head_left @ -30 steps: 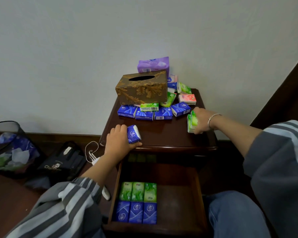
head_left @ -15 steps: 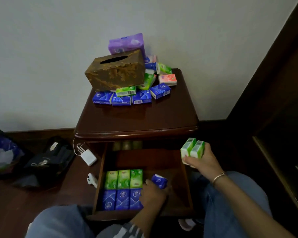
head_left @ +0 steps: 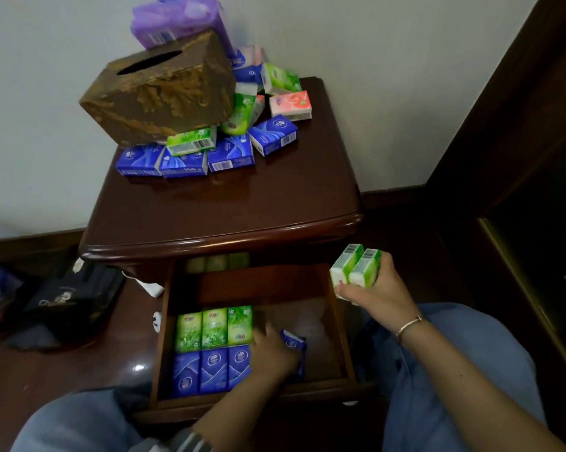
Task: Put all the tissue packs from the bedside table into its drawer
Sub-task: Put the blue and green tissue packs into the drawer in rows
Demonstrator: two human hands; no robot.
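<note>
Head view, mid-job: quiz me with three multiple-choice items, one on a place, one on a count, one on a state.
1. Where is the blue pack gripped by the left hand? A on the tabletop; B in the drawer, right of the blue row; C on the floor.
2. How many green packs does the right hand hold? A one; B three; C two.
3. The drawer is: A open; B shut; C lifted out.
Answers: 1 B, the hand reaches inside beside that row. 2 C, two stand side by side in its grip. 3 A, its floor and rows show.
</note>
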